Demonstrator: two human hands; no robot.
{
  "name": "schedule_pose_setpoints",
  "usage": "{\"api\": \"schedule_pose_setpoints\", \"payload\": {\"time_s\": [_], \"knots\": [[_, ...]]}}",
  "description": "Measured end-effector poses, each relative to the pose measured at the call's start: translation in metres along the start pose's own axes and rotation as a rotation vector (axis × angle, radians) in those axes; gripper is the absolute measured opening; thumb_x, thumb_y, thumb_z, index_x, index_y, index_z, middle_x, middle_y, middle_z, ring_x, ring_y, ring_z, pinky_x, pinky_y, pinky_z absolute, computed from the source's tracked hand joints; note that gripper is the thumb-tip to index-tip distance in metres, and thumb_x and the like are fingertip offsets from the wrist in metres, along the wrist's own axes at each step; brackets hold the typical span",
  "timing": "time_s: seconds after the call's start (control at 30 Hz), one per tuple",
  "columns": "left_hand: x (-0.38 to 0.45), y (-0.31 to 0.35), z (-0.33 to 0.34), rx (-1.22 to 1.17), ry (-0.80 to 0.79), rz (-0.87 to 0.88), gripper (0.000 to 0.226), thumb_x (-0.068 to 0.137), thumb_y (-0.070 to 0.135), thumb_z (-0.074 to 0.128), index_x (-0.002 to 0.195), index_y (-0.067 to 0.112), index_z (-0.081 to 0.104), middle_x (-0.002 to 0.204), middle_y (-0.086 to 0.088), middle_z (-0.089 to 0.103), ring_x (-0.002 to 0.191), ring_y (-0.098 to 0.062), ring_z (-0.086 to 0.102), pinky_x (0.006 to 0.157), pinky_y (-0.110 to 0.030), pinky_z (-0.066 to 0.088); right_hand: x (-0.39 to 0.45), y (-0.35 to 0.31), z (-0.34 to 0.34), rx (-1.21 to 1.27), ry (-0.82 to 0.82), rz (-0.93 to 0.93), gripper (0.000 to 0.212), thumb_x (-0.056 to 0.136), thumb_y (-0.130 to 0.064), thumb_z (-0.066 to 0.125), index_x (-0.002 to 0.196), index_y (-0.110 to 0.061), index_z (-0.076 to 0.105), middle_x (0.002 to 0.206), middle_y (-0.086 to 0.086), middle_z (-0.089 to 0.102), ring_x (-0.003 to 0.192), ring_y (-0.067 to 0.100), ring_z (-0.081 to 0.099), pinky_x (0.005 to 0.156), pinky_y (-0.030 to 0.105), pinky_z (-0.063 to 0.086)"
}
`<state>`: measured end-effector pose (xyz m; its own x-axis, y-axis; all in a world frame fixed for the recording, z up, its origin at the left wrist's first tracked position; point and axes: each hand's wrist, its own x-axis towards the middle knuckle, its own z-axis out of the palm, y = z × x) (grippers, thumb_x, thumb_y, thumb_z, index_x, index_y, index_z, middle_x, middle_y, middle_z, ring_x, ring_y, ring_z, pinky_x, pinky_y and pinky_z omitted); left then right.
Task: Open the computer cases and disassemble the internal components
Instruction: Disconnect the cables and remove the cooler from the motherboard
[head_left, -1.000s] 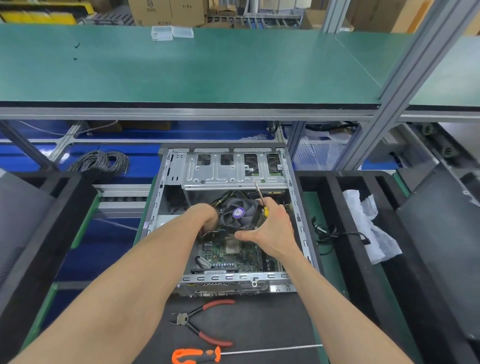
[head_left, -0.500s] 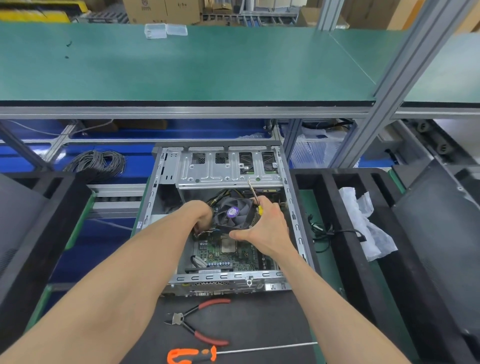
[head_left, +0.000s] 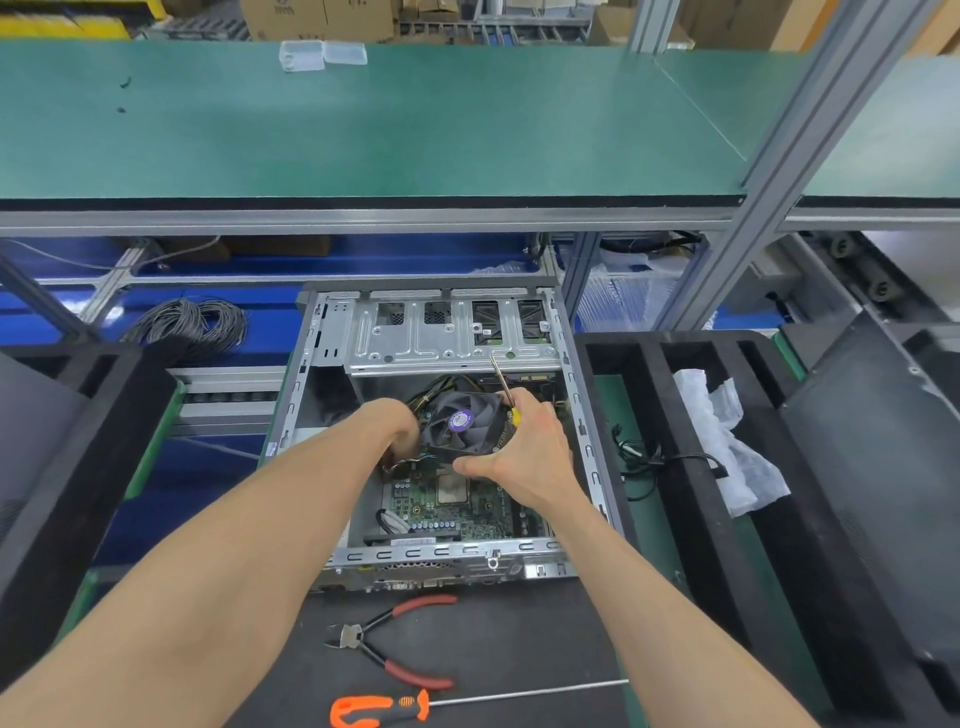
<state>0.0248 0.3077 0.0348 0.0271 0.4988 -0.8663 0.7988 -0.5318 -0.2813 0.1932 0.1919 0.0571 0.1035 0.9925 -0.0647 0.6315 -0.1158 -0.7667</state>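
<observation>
There is one open grey metal computer case (head_left: 332, 415). Inside it sit one round black fan (head_left: 462, 423) and one green circuit board (head_left: 457, 512). In front of the case lie two tools: one red-handled pliers (head_left: 387, 642) and one orange-handled screwdriver (head_left: 395, 707). Two hands, the left hand (head_left: 400, 428) and the right hand (head_left: 524, 452), reach into the case.

Left hand's (head_left: 400, 428) fingers hidden behind fan (head_left: 464, 423) — grip unclear; orange screwdriver (head_left: 382, 707) handle cut by bottom edge; fan label illegible.

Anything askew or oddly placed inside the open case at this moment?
The black square cooler fan with the purple hub label sits tilted, lifted off the green motherboard between the left hand and the right hand, which also holds a thin yellow-handled screwdriver. That fits disassembly; nothing looks damaged.
</observation>
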Motion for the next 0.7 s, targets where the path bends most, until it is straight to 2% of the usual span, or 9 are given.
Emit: {"api": "schedule_pose_setpoints", "payload": {"time_s": [0.07,0.17,0.2,0.27,0.33,0.43,0.47,0.57,0.7], "knots": [[0.000,-0.001,0.001,-0.038,-0.015,-0.002,0.034,0.104,0.026,0.047,0.124,0.005,0.064,0.107,-0.010,0.060,0.089,-0.027,0.053,0.093,-0.039,0.050,0.000,0.000,0.000,-0.001,-0.001,-0.001,0.073,0.046,-0.055,0.089,0.103,-0.035,0.048,0.096,-0.017,0.046,0.098,0.014,0.048,0.072,0.034,0.042],[0.003,-0.003,0.001,-0.125,-0.037,0.010,0.034,0.104,0.029,0.045,0.119,0.007,0.067,0.090,-0.006,0.062,0.074,-0.023,0.055,0.083,-0.036,0.049,0.000,0.000,0.000,-0.006,-0.001,0.000,0.073,0.046,-0.054,0.089,0.103,-0.034,0.048,0.095,-0.017,0.046,0.098,0.014,0.047,0.073,0.034,0.042],[0.004,-0.004,0.001,-0.158,-0.042,0.012,0.034,0.104,0.030,0.044,0.118,0.009,0.066,0.090,-0.005,0.063,0.073,-0.023,0.056,0.081,-0.035,0.048,0.000,0.000,0.000,-0.007,0.001,0.002,0.073,0.046,-0.054,0.090,0.104,-0.034,0.049,0.095,-0.017,0.046,0.098,0.014,0.048,0.074,0.035,0.043],[0.008,-0.005,0.002,-0.218,-0.065,0.015,0.033,0.105,0.030,0.045,0.124,0.010,0.064,0.101,-0.006,0.066,0.082,-0.024,0.057,0.080,-0.033,0.048,0.000,0.000,0.000,-0.008,0.004,0.006,0.074,0.046,-0.054,0.090,0.104,-0.032,0.050,0.096,-0.017,0.046,0.098,0.015,0.048,0.075,0.036,0.044],[0.011,-0.005,0.002,-0.232,-0.092,0.019,0.033,0.105,0.027,0.047,0.128,0.010,0.063,0.110,-0.009,0.069,0.082,-0.023,0.058,0.077,-0.031,0.048,0.000,-0.001,0.000,-0.007,0.004,0.006,0.074,0.047,-0.053,0.090,0.105,-0.033,0.049,0.095,-0.018,0.045,0.098,0.015,0.048,0.075,0.035,0.043],[0.013,-0.007,0.003,-0.163,-0.063,0.033,0.029,0.104,0.024,0.049,0.119,0.007,0.068,0.096,-0.010,0.068,0.064,-0.019,0.053,0.065,-0.029,0.046,-0.001,-0.001,0.000,-0.006,0.006,0.002,0.074,0.046,-0.053,0.090,0.105,-0.033,0.049,0.095,-0.019,0.045,0.098,0.015,0.048,0.074,0.035,0.042],[0.013,-0.007,0.002,-0.141,-0.049,0.039,0.025,0.103,0.023,0.050,0.113,0.010,0.068,0.089,-0.008,0.064,0.063,-0.020,0.052,0.066,-0.029,0.045,-0.001,-0.001,0.000,-0.007,0.007,0.003,0.074,0.046,-0.053,0.090,0.105,-0.032,0.049,0.095,-0.018,0.045,0.098,0.015,0.048,0.074,0.035,0.042],[0.014,-0.008,0.002,-0.110,-0.055,0.053,0.014,0.101,0.021,0.056,0.104,0.011,0.066,0.090,-0.008,0.061,0.076,-0.024,0.053,0.074,-0.031,0.045,-0.001,-0.001,0.000,-0.007,0.009,0.002,0.074,0.046,-0.054,0.091,0.104,-0.032,0.050,0.095,-0.018,0.045,0.098,0.015,0.048,0.073,0.034,0.042],[0.014,-0.009,0.001,-0.095,-0.071,0.056,0.014,0.100,0.020,0.059,0.099,0.009,0.068,0.080,-0.005,0.060,0.076,-0.024,0.052,0.077,-0.032,0.045,-0.001,0.000,0.000,-0.015,0.007,0.008,0.073,0.047,-0.053,0.091,0.104,-0.031,0.051,0.095,-0.016,0.047,0.097,0.015,0.048,0.075,0.035,0.044]]}}
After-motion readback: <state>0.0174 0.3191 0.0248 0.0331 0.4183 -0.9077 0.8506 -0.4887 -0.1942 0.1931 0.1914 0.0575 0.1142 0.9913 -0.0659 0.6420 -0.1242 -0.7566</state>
